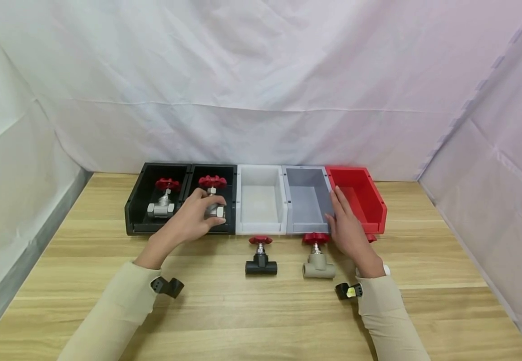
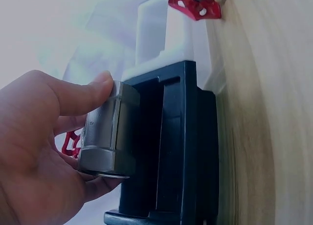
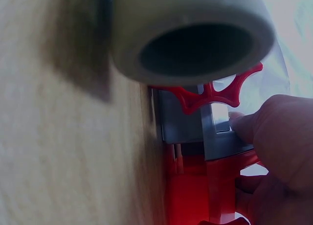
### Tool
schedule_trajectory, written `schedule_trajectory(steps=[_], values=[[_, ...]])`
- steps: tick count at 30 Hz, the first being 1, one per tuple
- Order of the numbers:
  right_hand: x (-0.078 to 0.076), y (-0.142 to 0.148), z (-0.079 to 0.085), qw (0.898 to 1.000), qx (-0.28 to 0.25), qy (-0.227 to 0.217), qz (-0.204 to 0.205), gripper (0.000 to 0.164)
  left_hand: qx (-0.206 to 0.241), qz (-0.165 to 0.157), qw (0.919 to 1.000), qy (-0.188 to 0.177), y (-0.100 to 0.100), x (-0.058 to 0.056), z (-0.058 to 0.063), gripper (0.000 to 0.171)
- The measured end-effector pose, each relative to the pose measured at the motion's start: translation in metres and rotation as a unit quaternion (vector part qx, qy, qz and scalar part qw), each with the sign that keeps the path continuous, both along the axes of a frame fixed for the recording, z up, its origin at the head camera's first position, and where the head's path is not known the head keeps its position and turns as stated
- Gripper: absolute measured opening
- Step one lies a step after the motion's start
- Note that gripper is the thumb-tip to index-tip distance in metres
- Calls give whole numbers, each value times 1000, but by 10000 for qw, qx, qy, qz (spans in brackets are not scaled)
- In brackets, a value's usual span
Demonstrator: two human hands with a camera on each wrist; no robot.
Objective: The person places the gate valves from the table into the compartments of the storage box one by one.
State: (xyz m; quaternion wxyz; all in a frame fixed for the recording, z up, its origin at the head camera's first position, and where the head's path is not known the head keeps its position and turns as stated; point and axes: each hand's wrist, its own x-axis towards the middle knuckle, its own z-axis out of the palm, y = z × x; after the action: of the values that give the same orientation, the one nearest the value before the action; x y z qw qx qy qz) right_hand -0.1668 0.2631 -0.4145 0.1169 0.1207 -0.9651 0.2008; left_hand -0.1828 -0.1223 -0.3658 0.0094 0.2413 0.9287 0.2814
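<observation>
My left hand (image 1: 192,216) grips the body of a steel gate valve (image 2: 103,132) with a red handwheel, over the second black bin (image 1: 230,228). Thumb and fingers lie on either side of its hexagonal ends in the left wrist view. My right hand (image 1: 348,232) rests with straight fingers on the walls between the grey bin (image 1: 308,227) and the red bin (image 1: 380,220), its thumb at the grey rim. Close by that hand stands a beige plastic valve (image 1: 318,265) with a red handwheel.
Another steel valve (image 1: 162,206) sits in the leftmost black bin (image 1: 134,220). A white bin (image 1: 261,228) stands mid-row. In front lies a dark grey plastic valve (image 1: 261,263). Part of another red handwheel (image 1: 371,237) shows beside my right wrist. White cloth (image 1: 261,135) hangs behind.
</observation>
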Motion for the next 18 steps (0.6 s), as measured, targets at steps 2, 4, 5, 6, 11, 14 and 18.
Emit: schedule_trajectory(steps=[2,4,5,6,11,14,18], values=[[0,0,0,10000,13,-42,-18,75,-34,24,10000,-26,0,-4,-1,35],[1,-1,1,10000,8,-76,-28,76,-57,22,10000,-45,0,-7,-1,35],[1,-1,1,10000,2,-87,-29,76,-67,30,10000,-59,0,-9,-2,35],[1,-1,1,10000,2,-94,-29,76,-72,40,9999,-80,0,-10,-3,35],[1,-2,2,9999,7,-95,-48,76,-92,111,9997,-204,1,-16,-8,35],[2,-2,2,9999,31,-136,-75,77,-145,114,9995,-260,4,-20,-11,35],[2,-1,2,9999,55,-115,-66,76,-242,136,9992,-291,7,-25,-14,35]])
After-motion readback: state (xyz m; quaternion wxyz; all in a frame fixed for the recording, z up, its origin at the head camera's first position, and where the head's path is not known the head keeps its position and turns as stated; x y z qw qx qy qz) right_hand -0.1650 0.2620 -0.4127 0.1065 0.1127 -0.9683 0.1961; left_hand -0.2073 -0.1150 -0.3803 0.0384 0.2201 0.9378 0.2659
